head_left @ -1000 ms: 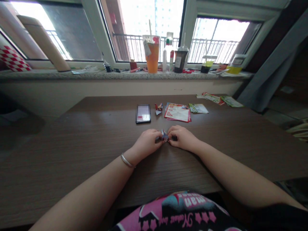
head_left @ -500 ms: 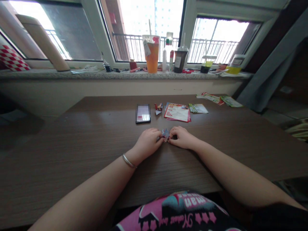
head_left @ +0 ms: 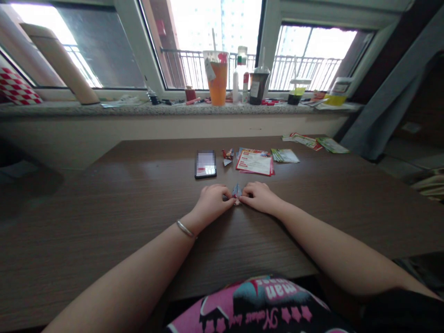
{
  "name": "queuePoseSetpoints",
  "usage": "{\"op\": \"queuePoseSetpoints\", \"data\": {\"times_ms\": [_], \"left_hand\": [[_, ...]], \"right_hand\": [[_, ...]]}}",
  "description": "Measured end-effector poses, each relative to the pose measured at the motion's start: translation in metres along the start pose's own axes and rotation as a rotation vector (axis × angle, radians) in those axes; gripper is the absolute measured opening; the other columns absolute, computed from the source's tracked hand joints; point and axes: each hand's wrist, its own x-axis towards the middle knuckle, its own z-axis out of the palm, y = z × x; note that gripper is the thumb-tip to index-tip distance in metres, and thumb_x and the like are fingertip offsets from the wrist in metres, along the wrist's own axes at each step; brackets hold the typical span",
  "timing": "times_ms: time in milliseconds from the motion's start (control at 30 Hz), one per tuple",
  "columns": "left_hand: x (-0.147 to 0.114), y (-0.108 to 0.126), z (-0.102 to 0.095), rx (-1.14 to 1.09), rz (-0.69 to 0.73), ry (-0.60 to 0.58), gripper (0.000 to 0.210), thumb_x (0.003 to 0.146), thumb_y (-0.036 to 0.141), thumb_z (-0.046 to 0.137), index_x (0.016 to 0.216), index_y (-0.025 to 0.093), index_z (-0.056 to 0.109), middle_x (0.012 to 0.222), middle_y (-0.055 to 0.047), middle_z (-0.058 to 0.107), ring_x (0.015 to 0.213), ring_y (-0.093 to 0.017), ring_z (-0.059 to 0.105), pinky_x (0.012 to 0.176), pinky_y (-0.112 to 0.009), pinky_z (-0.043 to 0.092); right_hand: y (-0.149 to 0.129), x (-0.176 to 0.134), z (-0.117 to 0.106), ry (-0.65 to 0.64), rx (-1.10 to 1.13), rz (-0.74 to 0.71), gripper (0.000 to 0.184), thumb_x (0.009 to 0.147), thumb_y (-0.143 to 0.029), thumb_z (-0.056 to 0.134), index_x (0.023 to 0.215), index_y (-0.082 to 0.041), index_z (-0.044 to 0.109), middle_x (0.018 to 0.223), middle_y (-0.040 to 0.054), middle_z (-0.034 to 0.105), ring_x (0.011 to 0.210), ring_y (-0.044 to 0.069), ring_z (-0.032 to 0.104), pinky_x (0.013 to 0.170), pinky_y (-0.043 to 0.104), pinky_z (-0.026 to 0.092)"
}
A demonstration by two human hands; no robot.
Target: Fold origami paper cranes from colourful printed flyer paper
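Observation:
A small piece of folded paper (head_left: 237, 190), bluish with red and pale patches, sits on the table between my two hands. My left hand (head_left: 215, 200) pinches its left side, thumb near the lower edge. From the other side my right hand (head_left: 261, 197) grips the right edge between thumb and fingers. The paper comes to a point at its far end; fingertips hide part of its sides. Just beyond lies a small folded paper piece (head_left: 227, 157) in red and white. A phone (head_left: 205, 164) with a blurred screen is left of it.
Right of the folded piece lies a stack of printed sheets (head_left: 255, 162), with green-white cards (head_left: 285, 156) beside it. More leaflets (head_left: 333, 144) rest at the table's back right. Cups, including an orange drink (head_left: 218, 85), and bottles stand on the windowsill (head_left: 138, 109).
Both hands have shifted slightly around the folded paper, the right one a little leftward. The paper's pointed far end shows more plainly now. The view has moved slightly.

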Motion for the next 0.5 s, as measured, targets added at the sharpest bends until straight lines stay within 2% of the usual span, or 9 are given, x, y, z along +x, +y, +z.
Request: {"op": "queuePoseSetpoints", "data": {"times_ms": [133, 233, 367, 500], "left_hand": [[-0.0021, 0.0026, -0.0020, -0.009, -0.022, 0.017, 0.024, 0.077, 0.043, 0.070, 0.080, 0.019, 0.065, 0.087, -0.003, 0.071, 0.087, -0.023, 0.064, 0.080, -0.034, 0.044], [-0.0038, 0.0031, -0.0024, -0.039, 0.013, 0.043, 0.023, 0.078, 0.038, 0.071, 0.089, 0.020, 0.061, 0.087, -0.001, 0.071, 0.085, -0.022, 0.064, 0.079, -0.034, 0.043], [-0.0044, -0.0002, 0.0005, -0.118, 0.106, 0.019, 0.018, 0.082, 0.032, 0.068, 0.097, 0.023, 0.065, 0.091, 0.001, 0.071, 0.090, -0.020, 0.064, 0.082, -0.031, 0.045], [-0.0044, -0.0054, 0.0049, -0.081, 0.148, 0.023, 0.013, 0.085, 0.032, 0.063, 0.094, 0.023, 0.069, 0.095, -0.003, 0.068, 0.090, -0.019, 0.063, 0.082, -0.030, 0.047]], "right_hand": [[-0.0015, -0.0001, -0.0003, 0.002, 0.010, 0.023, 0.029, 0.086, -0.041, 0.061, 0.067, -0.020, 0.065, 0.082, 0.0045, 0.068, 0.082, 0.020, 0.056, 0.066, 0.029, 0.030], [-0.0019, -0.0002, -0.0008, 0.009, 0.022, 0.025, 0.029, 0.086, -0.041, 0.061, 0.067, -0.020, 0.065, 0.082, 0.0045, 0.067, 0.082, 0.019, 0.056, 0.066, 0.028, 0.030], [-0.0023, -0.0005, -0.0016, 0.007, 0.035, 0.029, 0.028, 0.086, -0.039, 0.061, 0.067, -0.019, 0.065, 0.080, 0.0040, 0.067, 0.080, 0.018, 0.056, 0.067, 0.027, 0.031], [-0.0023, -0.0006, -0.0012, 0.037, 0.079, 0.047, 0.024, 0.083, -0.037, 0.063, 0.068, -0.018, 0.065, 0.076, 0.0027, 0.067, 0.076, 0.016, 0.055, 0.067, 0.027, 0.031]]}}
